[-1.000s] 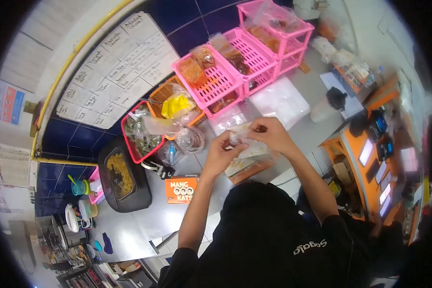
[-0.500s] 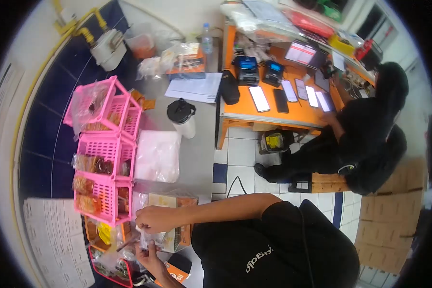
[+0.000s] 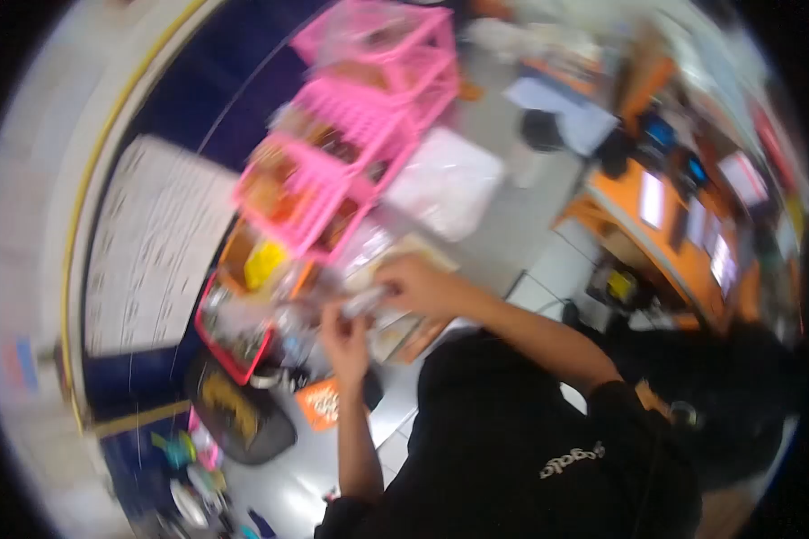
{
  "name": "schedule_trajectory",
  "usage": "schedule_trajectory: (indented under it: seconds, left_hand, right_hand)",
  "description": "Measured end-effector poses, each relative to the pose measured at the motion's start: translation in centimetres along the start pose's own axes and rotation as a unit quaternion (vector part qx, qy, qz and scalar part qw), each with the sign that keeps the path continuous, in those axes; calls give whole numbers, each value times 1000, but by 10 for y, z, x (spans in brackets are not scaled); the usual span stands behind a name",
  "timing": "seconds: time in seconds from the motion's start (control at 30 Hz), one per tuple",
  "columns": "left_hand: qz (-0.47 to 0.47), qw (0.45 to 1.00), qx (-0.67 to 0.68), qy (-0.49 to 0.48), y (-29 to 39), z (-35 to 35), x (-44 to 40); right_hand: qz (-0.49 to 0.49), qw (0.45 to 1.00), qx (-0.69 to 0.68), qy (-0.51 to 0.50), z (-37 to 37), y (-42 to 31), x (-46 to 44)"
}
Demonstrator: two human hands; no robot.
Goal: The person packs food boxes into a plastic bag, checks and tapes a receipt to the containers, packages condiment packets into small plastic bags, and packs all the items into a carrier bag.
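In the blurred head view, my left hand (image 3: 343,343) and my right hand (image 3: 411,283) are close together over the counter. Between them is a small, clear, whitish plastic bag (image 3: 366,301), pinched by the fingers of both; motion blur hides its contents. Just below my right hand stands a pale box (image 3: 391,337) with brown parts. Beyond my hands is a stack of pink baskets (image 3: 310,211) holding packaged food. To the left of my left hand lies a red basket (image 3: 259,359) of wrapped items, beside a yellow item (image 3: 263,263) in an orange container.
White plastic sheets or bags (image 3: 445,184) lie on the steel counter (image 3: 548,211). An orange desk (image 3: 634,202) with lit phones stands at the right, a dark-clothed person (image 3: 719,377) near it. A dark padded object (image 3: 238,409) and orange card (image 3: 319,402) are at lower left.
The view has swung left and tilted, so the baskets and desk appear shifted right. My hands remain close together with the clear plastic between them.
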State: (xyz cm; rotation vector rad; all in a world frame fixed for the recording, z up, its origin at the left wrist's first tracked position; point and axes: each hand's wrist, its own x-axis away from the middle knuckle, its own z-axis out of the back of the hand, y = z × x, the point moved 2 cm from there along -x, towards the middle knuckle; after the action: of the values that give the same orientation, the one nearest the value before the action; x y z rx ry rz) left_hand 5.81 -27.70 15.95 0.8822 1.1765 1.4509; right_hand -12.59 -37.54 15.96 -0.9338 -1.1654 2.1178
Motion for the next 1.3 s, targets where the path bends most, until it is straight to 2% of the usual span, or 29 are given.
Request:
schedule_trajectory:
  seconds: [0.03,0.1,0.17,0.23,0.27,0.33,0.4,0.43,0.5,0.6,0.7,0.77,0.83,0.9,0.97,1.0,1.03,1.1,1.13,1.17,1.2,1.23,1.3]
  left_hand:
    - [10,1000,20,18,12,-6,-2]
    - [37,995,89,39,15,-9,-2]
    - [54,987,137,60,9,-7,0]
    - [134,941,310,26,5,-7,3]
    - [153,920,360,14,5,-6,12]
    - [156,929,334,11,8,-6,17]
    - [157,939,307,8,7,-8,16]
    - [143,936,320,30,6,-9,15]
    - [127,932,334,53,5,-8,15]
    - [128,918,374,41,8,-11,12]
    - [102,944,306,66,25,-13,3]
    - [92,993,67,7,9,-7,6]
    - [103,991,77,23,-1,-7,8]
    - [113,989,82,40,-1,-9,9]
    - [109,985,-68,111,11,-14,10]
    - [111,985,-68,114,5,-14,10]
    - [48,988,-32,142,2,-14,7]
    - [-18,986,9,164,1,-16,6]
    - [86,982,137,96,10,-14,11]
    - [190,947,259,27,14,-16,16]
    - [179,930,320,-8,10,-18,17]
    - [181,930,319,-11,4,-14,19]
    - [188,859,457,-132,-2,-10,21]
  right_hand:
    - [5,999,-12,44,9,-5,-2]
    - [-68,995,-46,59,12,-7,-7]
    - [-70,994,-64,55,5,-1,-11]
    - [-80,992,-74,59,1,0,-15]
    - [-85,993,-38,71,-1,-2,-12]
    - [-91,993,-6,73,6,-6,-14]
    - [-96,990,-95,-36,14,-11,-19]
    - [-95,990,-97,-43,18,-16,-20]
    - [-83,979,-133,-126,23,-24,-22]
    - [-37,992,-67,-96,15,-22,-25]
    - [-31,990,-22,-133,16,-18,-30]
    - [-36,992,-29,-118,12,-21,-30]
    - [-38,993,-34,-105,10,-23,-30]
    - [-7,999,26,-30,9,-25,-27]
    - [-22,999,31,-18,7,-23,-23]
    - [-43,998,40,-1,7,-22,-20]
    - [-44,998,40,-1,5,-21,-18]
    - [-68,996,22,44,3,-16,-15]
    - [-71,996,25,46,2,-13,-16]
    - [-61,996,37,45,1,-10,-17]
    - [-52,997,48,43,-2,-7,-17]
    - [-55,996,47,45,-4,-3,-18]
    - [-68,996,41,31,-4,4,-19]
